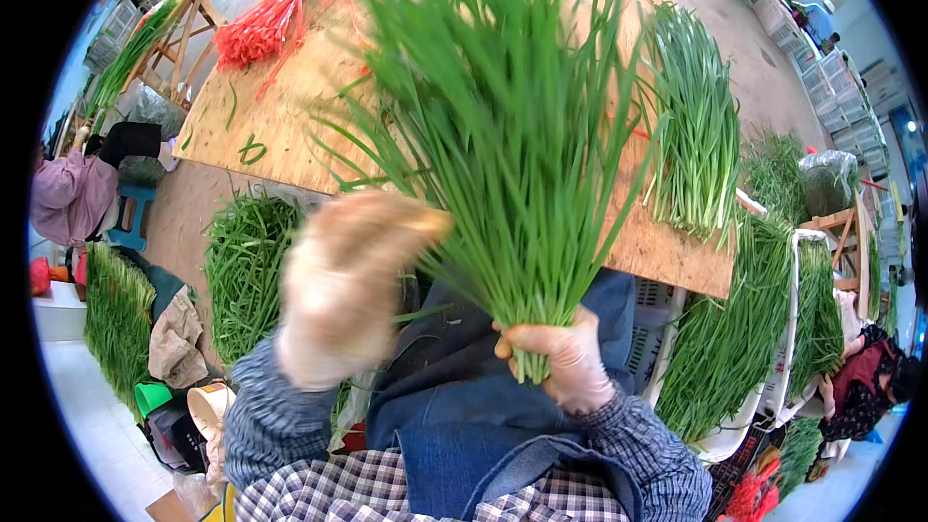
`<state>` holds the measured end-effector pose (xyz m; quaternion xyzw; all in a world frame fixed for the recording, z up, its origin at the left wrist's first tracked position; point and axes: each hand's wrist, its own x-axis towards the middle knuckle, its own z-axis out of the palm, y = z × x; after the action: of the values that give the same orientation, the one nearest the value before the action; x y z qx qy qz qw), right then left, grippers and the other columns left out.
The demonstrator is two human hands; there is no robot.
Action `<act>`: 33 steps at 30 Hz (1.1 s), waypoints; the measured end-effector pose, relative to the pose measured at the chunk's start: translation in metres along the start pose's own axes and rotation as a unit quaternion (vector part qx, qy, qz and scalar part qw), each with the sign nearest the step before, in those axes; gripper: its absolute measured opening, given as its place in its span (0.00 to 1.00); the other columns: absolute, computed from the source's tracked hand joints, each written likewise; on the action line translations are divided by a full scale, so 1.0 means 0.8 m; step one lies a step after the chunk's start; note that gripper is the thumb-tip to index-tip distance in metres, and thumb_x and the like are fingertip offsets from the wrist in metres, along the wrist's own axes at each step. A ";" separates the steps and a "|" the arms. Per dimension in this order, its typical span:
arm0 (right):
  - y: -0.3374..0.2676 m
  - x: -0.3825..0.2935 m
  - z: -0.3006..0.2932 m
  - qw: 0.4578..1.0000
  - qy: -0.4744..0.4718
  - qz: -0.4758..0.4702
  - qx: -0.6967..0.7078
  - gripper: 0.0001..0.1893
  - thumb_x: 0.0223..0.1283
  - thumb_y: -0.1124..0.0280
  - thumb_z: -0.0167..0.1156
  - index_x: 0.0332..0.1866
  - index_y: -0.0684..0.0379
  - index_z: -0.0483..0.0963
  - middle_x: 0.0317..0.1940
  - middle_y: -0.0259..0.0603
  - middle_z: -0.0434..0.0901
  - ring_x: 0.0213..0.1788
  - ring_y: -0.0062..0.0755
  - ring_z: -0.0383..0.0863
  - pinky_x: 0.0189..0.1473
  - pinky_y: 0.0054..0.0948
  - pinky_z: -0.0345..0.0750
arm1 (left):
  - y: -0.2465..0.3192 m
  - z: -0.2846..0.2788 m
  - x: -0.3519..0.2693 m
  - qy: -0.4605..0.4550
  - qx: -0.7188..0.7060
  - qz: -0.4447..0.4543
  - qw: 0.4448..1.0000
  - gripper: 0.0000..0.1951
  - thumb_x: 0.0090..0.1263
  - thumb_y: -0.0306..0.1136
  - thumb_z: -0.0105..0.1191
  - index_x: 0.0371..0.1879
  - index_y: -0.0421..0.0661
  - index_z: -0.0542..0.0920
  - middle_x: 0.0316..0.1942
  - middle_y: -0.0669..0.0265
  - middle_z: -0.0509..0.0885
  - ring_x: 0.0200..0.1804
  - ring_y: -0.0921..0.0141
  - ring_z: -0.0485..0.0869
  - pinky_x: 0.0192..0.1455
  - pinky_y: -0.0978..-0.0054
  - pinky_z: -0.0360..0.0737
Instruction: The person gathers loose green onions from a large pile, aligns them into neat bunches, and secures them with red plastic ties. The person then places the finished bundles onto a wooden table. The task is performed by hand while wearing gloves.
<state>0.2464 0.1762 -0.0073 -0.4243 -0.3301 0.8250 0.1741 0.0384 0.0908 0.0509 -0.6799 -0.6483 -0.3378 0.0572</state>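
Observation:
My right hand (554, 359), in a thin translucent glove, grips a bunch of garlic chives (518, 217) near its pale cut ends. The leaves fan out upward over the plywood table (290, 123); their tips are blurred. To the left of the bunch is my left hand (351, 275), gloved and heavily blurred. Its fingertips point toward the lower leaves, and whether they touch or hold any is unclear. A flat pile of chives (692, 123) lies on the table's right side, stems toward me. Red plastic ties (264, 25) lie in a bundle at the far left.
Below the table's left edge is a heap of loose green leaves (250, 275). White crates of chives (732, 348) stand at my right. A bucket (210, 406) is at lower left. One person sits at far left (76, 192), another at far right (866, 384).

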 end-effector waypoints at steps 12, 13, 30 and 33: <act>0.045 0.001 -0.004 0.999 0.033 -0.017 0.011 0.19 0.41 0.86 0.61 0.43 0.70 0.71 0.32 0.47 0.79 0.26 0.34 0.82 0.20 0.25 0.77 | -0.003 0.082 0.039 -0.213 0.155 0.156 0.952 0.20 0.50 0.31 0.53 0.46 0.45 0.78 0.35 0.68 0.75 0.44 0.65 0.74 0.61 0.53 0.65; 0.045 0.001 -0.004 0.999 0.036 -0.015 0.009 0.18 0.40 0.86 0.61 0.43 0.70 0.71 0.31 0.47 0.79 0.25 0.34 0.82 0.20 0.25 0.76 | -0.004 0.080 0.036 -0.224 0.166 0.144 0.950 0.20 0.50 0.30 0.53 0.45 0.44 0.78 0.35 0.68 0.75 0.44 0.64 0.74 0.61 0.53 0.66; 0.039 -0.001 -0.002 0.999 0.027 0.019 0.002 0.16 0.42 0.85 0.60 0.41 0.72 0.72 0.24 0.49 0.80 0.19 0.31 0.78 0.20 0.24 0.75 | -0.019 0.067 0.043 -0.288 0.146 0.101 0.941 0.15 0.43 0.32 0.56 0.34 0.44 0.78 0.41 0.63 0.76 0.43 0.65 0.75 0.46 0.66 0.69; 0.038 -0.002 -0.002 0.999 0.021 0.024 0.010 0.17 0.41 0.84 0.60 0.42 0.72 0.72 0.26 0.50 0.80 0.20 0.32 0.79 0.19 0.24 0.75 | -0.024 0.066 0.031 -0.226 0.126 0.094 0.961 0.15 0.43 0.32 0.56 0.34 0.45 0.78 0.41 0.65 0.76 0.44 0.65 0.75 0.47 0.66 0.68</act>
<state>0.2487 0.1538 -0.0281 -0.4471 -0.3075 0.8235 0.1655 0.0390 0.1417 0.0170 -0.7840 -0.6145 -0.0844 0.0259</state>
